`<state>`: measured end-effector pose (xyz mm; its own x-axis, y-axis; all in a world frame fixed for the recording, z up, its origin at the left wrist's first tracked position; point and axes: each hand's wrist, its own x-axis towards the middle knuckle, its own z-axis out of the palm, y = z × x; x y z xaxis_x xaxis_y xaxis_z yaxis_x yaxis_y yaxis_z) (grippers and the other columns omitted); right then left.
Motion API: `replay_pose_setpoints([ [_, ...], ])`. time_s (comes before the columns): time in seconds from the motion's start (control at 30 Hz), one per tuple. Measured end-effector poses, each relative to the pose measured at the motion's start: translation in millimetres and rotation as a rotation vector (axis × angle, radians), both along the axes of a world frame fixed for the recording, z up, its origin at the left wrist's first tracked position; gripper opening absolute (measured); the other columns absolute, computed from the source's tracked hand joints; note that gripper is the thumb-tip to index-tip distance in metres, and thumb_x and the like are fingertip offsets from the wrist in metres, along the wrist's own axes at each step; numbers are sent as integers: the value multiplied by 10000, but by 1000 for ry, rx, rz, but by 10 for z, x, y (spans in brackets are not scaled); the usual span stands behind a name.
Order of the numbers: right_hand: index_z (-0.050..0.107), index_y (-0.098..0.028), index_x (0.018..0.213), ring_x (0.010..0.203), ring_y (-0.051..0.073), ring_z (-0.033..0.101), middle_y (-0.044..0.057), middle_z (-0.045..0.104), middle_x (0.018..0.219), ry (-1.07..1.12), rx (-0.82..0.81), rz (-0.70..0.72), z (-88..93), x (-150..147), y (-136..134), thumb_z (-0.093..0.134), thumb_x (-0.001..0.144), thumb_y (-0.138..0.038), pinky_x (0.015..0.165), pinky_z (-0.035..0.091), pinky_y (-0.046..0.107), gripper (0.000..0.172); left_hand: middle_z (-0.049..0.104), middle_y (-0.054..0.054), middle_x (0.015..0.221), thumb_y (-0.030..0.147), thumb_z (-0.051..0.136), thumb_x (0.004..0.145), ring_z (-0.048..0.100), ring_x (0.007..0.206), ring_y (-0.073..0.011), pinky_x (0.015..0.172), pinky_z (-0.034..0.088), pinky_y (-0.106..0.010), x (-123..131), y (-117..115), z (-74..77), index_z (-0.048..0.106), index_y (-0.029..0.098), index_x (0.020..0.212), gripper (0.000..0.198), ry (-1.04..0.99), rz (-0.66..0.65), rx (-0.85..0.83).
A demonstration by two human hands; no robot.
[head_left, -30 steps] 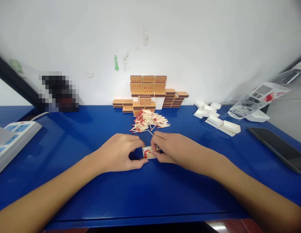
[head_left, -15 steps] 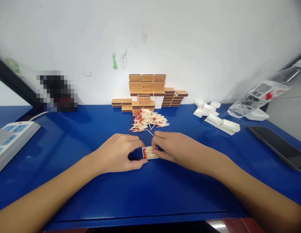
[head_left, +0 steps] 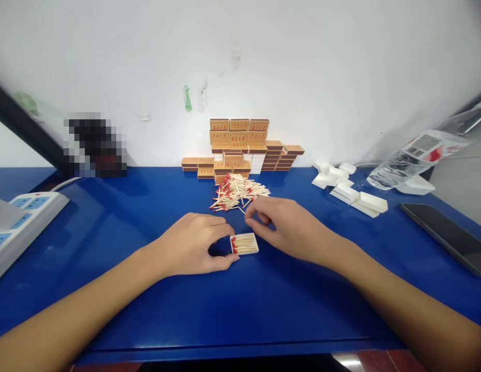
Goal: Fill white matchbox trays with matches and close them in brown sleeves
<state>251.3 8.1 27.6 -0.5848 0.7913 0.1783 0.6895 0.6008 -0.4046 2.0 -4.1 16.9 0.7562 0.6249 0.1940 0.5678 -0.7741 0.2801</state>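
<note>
A white matchbox tray (head_left: 256, 247) is held flat, open side up, at the left grip (head_left: 196, 243); red-headed matches (head_left: 245, 244) are laid lengthwise inside, heads toward that grip. Loose matches (head_left: 240, 192) are heaped beyond the right grip (head_left: 284, 222).

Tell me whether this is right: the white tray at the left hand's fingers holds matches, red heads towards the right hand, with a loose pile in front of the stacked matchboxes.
One thing is wrong: in the head view, the red heads in the white tray lie at the end by the left hand, not towards the right hand. The rest stands.
</note>
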Motion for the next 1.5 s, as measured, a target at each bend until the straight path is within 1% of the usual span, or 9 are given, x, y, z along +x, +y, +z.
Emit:
replay_pose_setpoints([
  [0.2,679,-199,900,655,148,521,0,635,775,22,-58,-268,-177,-74,190,707,912,-375,629,336,293,179,678,5,806,420,707,938,625,682,-149,649,448,-291,8,-1,-25,759,199,1042,250,-1,-7,9],
  [0.33,665,-200,862,675,152,525,5,644,781,22,-78,-257,-222,-150,259,677,929,-340,638,335,293,156,657,16,782,431,711,934,599,657,-142,628,419,-290,4,9,-23,754,202,1041,256,-6,0,4],
  [0.5,639,-207,768,646,152,510,-1,629,721,-6,-125,-274,-161,-131,246,641,926,-287,623,324,300,178,617,27,699,531,749,903,554,612,-133,585,358,-284,6,17,-18,682,186,821,361,-17,29,32],
  [0.67,619,-212,737,601,143,507,-12,622,663,172,-313,-275,-10,-86,57,612,933,-376,563,347,288,255,601,36,678,664,756,874,533,601,-118,581,328,-280,23,15,-59,593,181,718,533,-45,17,1],
  [0.8,629,-213,704,596,142,522,-5,640,659,133,-371,-263,31,-192,-119,612,900,-330,546,353,286,229,591,43,666,565,762,912,535,592,-110,586,334,-273,39,0,-91,591,182,724,460,-71,7,-26],
  [1.17,598,-210,651,561,134,495,-12,604,607,52,-251,-251,43,-254,-169,607,961,-322,549,311,304,330,609,42,684,436,742,961,557,604,-110,591,361,-275,75,-29,-92,604,182,740,364,-75,-34,-6],
  [1.37,711,-198,1015,815,169,622,55,714,993,34,12,-43,23,-34,-30,569,954,-153,718,415,296,161,655,22,742,513,694,975,612,665,-138,619,377,-285,0,25,-43,687,184,860,349,-12,13,15],
  [1.43,712,-202,910,768,164,607,39,711,918,-33,-12,-42,39,9,-18,611,946,-181,695,400,299,110,655,18,729,612,690,942,607,651,-146,605,370,-287,-27,49,-12,704,184,897,430,-20,59,21],
  [1.5,640,-204,711,645,151,534,10,656,724,-99,-42,-84,66,24,-17,632,978,-301,621,347,310,284,653,17,712,710,699,884,596,628,-152,589,363,-288,-33,56,9,713,183,917,528,-43,108,21],
])
